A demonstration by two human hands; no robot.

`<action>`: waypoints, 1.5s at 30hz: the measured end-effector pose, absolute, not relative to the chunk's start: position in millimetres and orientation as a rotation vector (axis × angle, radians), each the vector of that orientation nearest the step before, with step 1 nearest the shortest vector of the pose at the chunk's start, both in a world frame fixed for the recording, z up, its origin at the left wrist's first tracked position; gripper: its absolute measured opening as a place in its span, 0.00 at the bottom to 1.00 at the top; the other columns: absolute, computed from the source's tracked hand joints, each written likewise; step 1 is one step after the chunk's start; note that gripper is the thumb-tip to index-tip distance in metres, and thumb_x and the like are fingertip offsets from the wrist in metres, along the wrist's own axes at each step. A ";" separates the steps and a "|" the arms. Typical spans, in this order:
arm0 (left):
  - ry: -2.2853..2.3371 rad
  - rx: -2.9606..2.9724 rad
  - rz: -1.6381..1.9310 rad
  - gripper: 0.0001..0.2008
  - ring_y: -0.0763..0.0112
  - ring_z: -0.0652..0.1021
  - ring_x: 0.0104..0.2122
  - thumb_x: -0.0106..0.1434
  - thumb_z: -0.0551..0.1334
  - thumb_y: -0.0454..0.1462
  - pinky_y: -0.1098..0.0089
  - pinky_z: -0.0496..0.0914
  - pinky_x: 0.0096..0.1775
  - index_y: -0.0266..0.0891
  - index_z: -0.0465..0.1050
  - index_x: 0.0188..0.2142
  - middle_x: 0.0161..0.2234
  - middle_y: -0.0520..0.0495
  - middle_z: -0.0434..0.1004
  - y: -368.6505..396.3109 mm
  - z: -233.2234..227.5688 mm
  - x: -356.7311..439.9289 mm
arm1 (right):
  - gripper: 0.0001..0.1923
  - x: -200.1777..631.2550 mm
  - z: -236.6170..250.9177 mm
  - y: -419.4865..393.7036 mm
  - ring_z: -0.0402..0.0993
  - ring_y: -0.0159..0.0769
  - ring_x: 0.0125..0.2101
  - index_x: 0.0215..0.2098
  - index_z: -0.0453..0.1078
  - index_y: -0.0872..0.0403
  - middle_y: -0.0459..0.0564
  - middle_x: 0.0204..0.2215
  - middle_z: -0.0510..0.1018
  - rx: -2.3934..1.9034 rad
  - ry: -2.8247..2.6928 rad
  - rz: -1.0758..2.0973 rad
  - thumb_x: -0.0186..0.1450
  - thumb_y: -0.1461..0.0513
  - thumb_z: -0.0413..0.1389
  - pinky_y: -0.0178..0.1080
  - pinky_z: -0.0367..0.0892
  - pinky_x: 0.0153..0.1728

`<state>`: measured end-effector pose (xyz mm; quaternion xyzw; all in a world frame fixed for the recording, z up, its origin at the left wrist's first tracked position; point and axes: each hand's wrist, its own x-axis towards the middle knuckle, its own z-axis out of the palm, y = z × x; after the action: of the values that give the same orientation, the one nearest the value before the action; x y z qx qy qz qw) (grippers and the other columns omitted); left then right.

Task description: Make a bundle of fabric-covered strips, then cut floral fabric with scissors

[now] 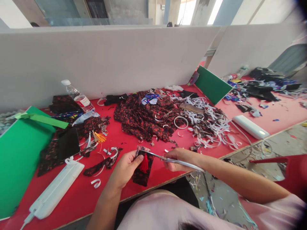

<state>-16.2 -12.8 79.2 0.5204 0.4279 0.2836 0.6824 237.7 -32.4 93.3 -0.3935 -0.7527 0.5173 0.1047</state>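
My left hand (126,166) pinches a small piece of dark red-flowered fabric (141,179) between thumb and fingers, just above the front edge of the table. A red tassel (144,164) lies on this fabric, close to my thumb. My right hand (177,158) is closed round a pair of silver scissors (155,155). Their blades point left and reach across the top of the fabric, next to the tassel. Whether the blades touch the cloth, I cannot tell.
Behind my hands, a heap of floral fabric (144,116) and white strips (213,124) covers the red table. Around them are a plastic bottle (82,101), a black phone (68,143), an orange tassel (99,137), white devices (56,190) and green boards (212,84).
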 end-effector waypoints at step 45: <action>0.921 1.124 0.563 0.16 0.70 0.74 0.28 0.55 0.62 0.46 0.72 0.65 0.33 0.35 0.74 0.33 0.28 0.49 0.77 -12.9 84.2 -10.5 | 0.35 228.3 78.1 -23.9 0.55 0.27 0.22 0.30 0.66 0.59 0.45 0.22 0.64 -1.132 -2.255 1.495 0.57 0.36 0.41 0.30 0.54 0.22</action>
<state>-10.5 -12.9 84.2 0.5066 0.4152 0.2538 0.7117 228.3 -23.9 78.1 -0.3839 -0.7647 0.5069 0.1045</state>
